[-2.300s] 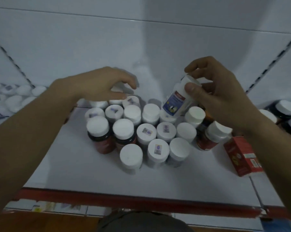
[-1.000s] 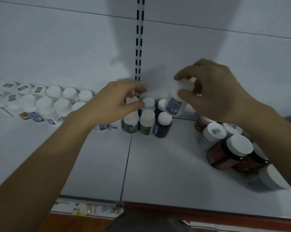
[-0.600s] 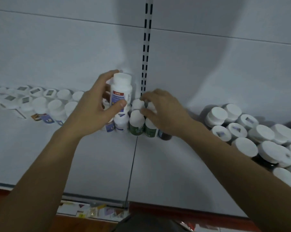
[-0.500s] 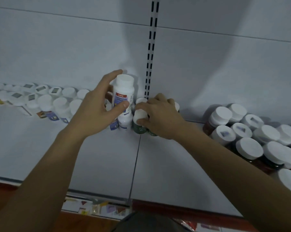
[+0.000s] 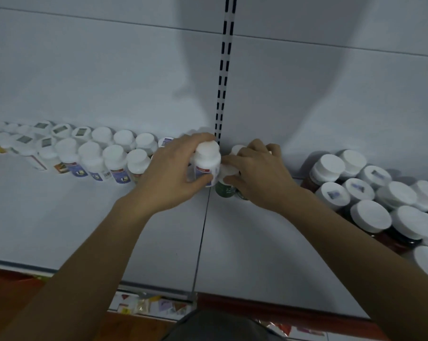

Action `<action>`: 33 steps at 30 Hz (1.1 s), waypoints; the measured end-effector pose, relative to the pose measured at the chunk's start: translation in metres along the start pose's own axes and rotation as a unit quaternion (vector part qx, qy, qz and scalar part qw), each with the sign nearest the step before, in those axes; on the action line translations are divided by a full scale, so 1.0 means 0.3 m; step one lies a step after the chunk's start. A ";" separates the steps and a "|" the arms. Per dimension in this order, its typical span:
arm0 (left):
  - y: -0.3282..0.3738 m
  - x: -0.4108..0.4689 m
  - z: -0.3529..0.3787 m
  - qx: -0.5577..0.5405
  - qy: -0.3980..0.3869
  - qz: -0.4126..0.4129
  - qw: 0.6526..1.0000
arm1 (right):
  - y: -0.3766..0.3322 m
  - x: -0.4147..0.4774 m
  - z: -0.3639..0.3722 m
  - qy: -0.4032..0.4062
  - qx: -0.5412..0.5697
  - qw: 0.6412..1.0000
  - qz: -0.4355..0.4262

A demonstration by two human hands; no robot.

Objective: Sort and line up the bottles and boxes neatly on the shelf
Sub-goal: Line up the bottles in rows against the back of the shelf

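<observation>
White-capped bottle (image 5: 207, 166) gripped in left hand (image 5: 168, 178), beside slotted upright (image 5: 224, 70); right hand (image 5: 257, 178) clasps green bottle (image 5: 224, 190). We judge placing underway; next, seat it in line.

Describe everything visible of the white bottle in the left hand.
The white bottle looks like opaque plastic, with a white cap and a label banded red over blue. It is roughly upright at the right end of the bottle row, beside the green bottle. The left hand grips it, fingers behind, thumb across the front; its base is hidden.
</observation>
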State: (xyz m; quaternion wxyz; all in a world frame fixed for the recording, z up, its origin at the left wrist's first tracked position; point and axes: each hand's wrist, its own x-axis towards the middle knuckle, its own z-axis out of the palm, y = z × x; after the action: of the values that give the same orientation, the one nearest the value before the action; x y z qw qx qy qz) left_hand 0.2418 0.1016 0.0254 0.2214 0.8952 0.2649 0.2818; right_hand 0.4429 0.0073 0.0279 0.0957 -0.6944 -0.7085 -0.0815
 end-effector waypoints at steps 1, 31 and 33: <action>-0.004 0.003 0.006 0.030 -0.008 0.003 0.999 | 0.005 -0.005 0.000 -0.002 0.001 1.000 0.005; -0.031 -0.004 0.098 0.164 0.032 0.002 0.986 | 0.091 -0.159 0.037 0.034 0.308 0.911 0.272; -0.035 0.003 0.096 0.172 0.024 -0.006 0.985 | 0.103 -0.158 0.024 0.016 0.315 0.906 0.283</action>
State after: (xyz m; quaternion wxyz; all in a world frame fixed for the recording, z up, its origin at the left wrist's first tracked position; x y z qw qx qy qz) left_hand 0.2567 0.1031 -0.0016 0.0590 0.9113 0.3204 0.2519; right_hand 0.4745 -0.0360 0.0086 0.3395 -0.7983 -0.4692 0.1654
